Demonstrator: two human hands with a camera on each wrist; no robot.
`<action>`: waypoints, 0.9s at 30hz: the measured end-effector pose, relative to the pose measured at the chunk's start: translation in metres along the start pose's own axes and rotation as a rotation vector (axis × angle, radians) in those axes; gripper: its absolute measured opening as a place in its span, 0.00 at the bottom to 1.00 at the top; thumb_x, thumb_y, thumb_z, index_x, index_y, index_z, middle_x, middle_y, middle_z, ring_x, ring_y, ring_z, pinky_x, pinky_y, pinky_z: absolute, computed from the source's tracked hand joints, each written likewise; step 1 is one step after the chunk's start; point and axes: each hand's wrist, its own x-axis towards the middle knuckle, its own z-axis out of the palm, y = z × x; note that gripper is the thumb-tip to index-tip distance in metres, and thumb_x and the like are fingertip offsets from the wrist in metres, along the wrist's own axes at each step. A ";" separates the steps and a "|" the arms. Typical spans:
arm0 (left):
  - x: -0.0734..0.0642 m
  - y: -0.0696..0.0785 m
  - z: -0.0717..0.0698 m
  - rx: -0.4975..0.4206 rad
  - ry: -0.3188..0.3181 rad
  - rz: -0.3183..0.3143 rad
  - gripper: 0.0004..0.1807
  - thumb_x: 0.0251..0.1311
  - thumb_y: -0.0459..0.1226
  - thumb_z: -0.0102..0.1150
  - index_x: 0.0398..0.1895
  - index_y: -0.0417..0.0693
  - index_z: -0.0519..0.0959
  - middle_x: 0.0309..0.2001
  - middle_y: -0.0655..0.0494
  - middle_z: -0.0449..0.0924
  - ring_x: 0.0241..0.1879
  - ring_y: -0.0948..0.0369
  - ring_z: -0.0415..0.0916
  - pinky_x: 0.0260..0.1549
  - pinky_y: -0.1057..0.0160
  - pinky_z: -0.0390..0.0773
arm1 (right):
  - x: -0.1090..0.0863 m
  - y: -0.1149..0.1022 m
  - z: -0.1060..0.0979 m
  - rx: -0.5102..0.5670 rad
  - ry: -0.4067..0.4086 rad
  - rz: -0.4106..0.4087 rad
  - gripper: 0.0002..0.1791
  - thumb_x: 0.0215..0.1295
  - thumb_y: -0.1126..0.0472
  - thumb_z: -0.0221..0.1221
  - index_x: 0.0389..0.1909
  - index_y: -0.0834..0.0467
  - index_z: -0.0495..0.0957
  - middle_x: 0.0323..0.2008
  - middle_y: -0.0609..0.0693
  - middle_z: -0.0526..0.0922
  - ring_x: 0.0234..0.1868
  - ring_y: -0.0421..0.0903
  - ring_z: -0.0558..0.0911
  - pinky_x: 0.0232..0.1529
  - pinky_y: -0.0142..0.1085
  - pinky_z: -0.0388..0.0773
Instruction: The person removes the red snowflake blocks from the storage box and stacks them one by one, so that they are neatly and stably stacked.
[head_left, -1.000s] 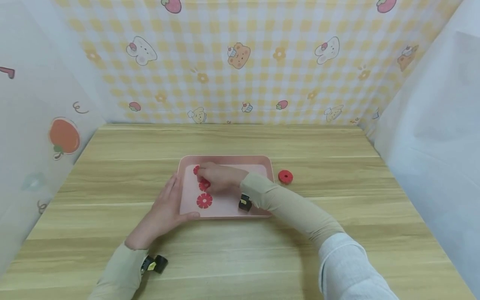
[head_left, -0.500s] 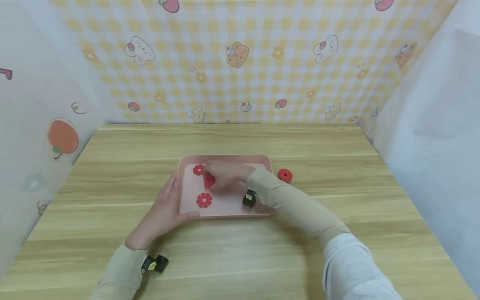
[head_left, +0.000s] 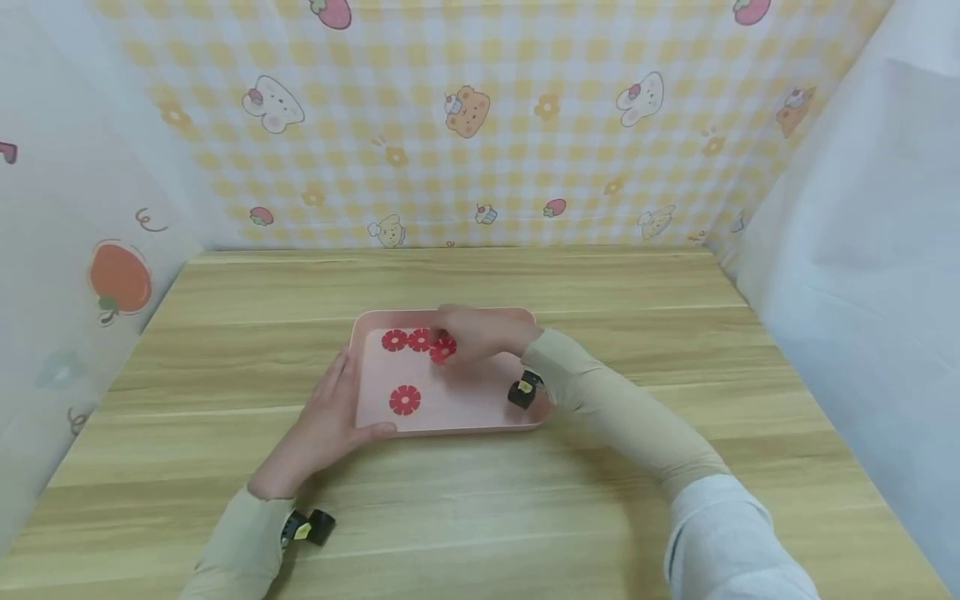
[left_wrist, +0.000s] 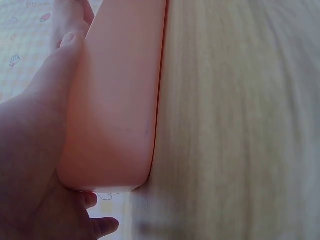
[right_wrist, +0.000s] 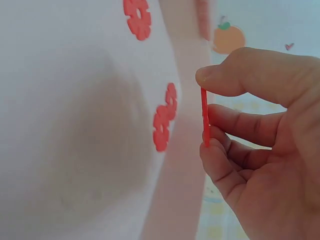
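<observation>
In the head view, a pink tray [head_left: 468,408] lies on the table. My left hand [head_left: 326,425] rests at its near left corner, fingers straight along the left side and thumb laid along the front rim. Over the back of the tray, my right hand [head_left: 476,333] pinches a red interlocking disc [head_left: 442,349]. The right wrist view has this held disc [right_wrist: 205,117] edge-on between thumb and fingers. Two flat discs lie side by side at the tray's back left, the left one [head_left: 394,340] and the right one [head_left: 420,340]. A single disc [head_left: 405,400] lies nearer the front.
Around the tray spreads a wood-grain table [head_left: 465,517]. A yellow checked cloth [head_left: 510,150] hangs behind it, with pale sheets at both sides. My right forearm [head_left: 622,408] crosses the tray's right end and covers the table beside it.
My right hand has moved right and slightly back, holding a disc. A second disc now lies beside the back-left one. The loose red disc right of the tray is now hidden. My left hand stays put.
</observation>
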 end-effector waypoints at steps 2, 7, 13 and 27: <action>0.000 0.000 0.000 0.004 -0.004 0.000 0.67 0.43 0.60 0.70 0.75 0.37 0.39 0.75 0.36 0.38 0.72 0.38 0.41 0.62 0.30 0.54 | -0.006 0.004 -0.003 0.005 0.016 0.004 0.17 0.56 0.58 0.66 0.46 0.54 0.76 0.41 0.46 0.74 0.42 0.43 0.73 0.43 0.31 0.75; 0.000 0.000 0.001 0.012 -0.010 -0.004 0.68 0.43 0.59 0.70 0.75 0.36 0.38 0.75 0.36 0.38 0.72 0.38 0.41 0.63 0.30 0.53 | -0.022 0.016 -0.008 0.005 0.081 0.001 0.19 0.56 0.58 0.67 0.48 0.57 0.76 0.41 0.48 0.75 0.42 0.44 0.73 0.44 0.32 0.75; 0.001 0.002 -0.001 -0.014 -0.013 -0.012 0.68 0.42 0.58 0.72 0.75 0.38 0.37 0.75 0.37 0.38 0.72 0.39 0.41 0.61 0.29 0.55 | -0.040 0.030 -0.017 -0.001 0.149 -0.003 0.20 0.56 0.58 0.66 0.48 0.59 0.77 0.42 0.49 0.77 0.41 0.45 0.73 0.44 0.33 0.76; 0.003 0.003 0.000 -0.002 -0.018 -0.014 0.68 0.44 0.59 0.70 0.75 0.37 0.36 0.75 0.36 0.36 0.72 0.38 0.40 0.64 0.31 0.51 | -0.093 0.073 -0.028 -0.005 0.217 0.121 0.20 0.54 0.59 0.67 0.47 0.61 0.77 0.42 0.52 0.77 0.40 0.47 0.75 0.43 0.37 0.77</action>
